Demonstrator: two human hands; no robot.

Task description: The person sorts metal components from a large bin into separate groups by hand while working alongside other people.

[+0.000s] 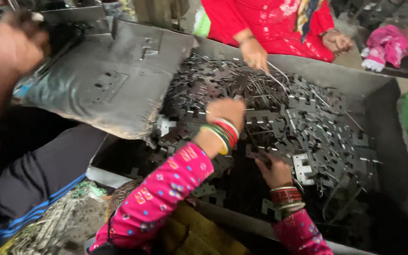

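Note:
A big dark metal bin [383, 94] holds a heap of flat grey metal stampings [308, 127] with notched, E-like outlines. My left hand [225, 112], in a pink patterned sleeve with coloured bangles, reaches down into the middle of the heap, its fingers curled under and hidden. My right hand [275, 171], also wearing bangles, rests on the nearer part of the heap with its fingers curled among the pieces. I cannot tell whether either hand grips a piece. One pale stamping [302, 169] lies just right of my right hand.
A person in red across the bin has one hand [255, 54] in the stampings with thin rods. At the left, another person's blurred arm [10, 47] is raised over a grey dented sack [105, 80] lying on the bin's edge. A pink cloth [386, 45] lies at top right.

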